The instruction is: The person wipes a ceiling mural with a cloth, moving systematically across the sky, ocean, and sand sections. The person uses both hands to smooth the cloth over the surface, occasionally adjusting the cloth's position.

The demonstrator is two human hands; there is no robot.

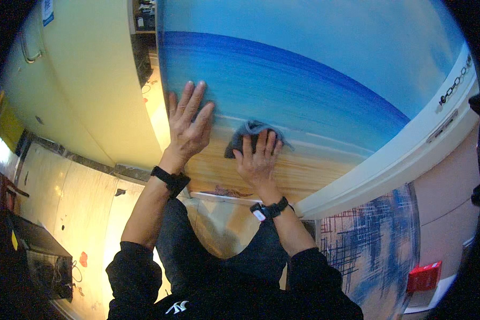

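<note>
A door panel (pixel 240 76) printed with a blue sea, sky and sandy beach fills the upper middle of the view. My left hand (pixel 190 120) lies against its left part with the fingers spread and nothing in them. To the right, my right hand (pixel 261 154) presses a dark grey cloth (pixel 244 138) flat on the panel, where the water meets the sand. The cloth is bunched under the fingers, and part of it is hidden by them. Both wrists wear black bands; a small device with a light face sits at the right wrist.
A white door frame (pixel 364 180) with a hanging chain (pixel 456 84) runs along the right. A pale yellow door (pixel 88 80) with a metal handle (pixel 31 58) stands at left. Low right are a patterned panel (pixel 368 248) and a red box (pixel 424 277). A dark container (pixel 48 268) is low left.
</note>
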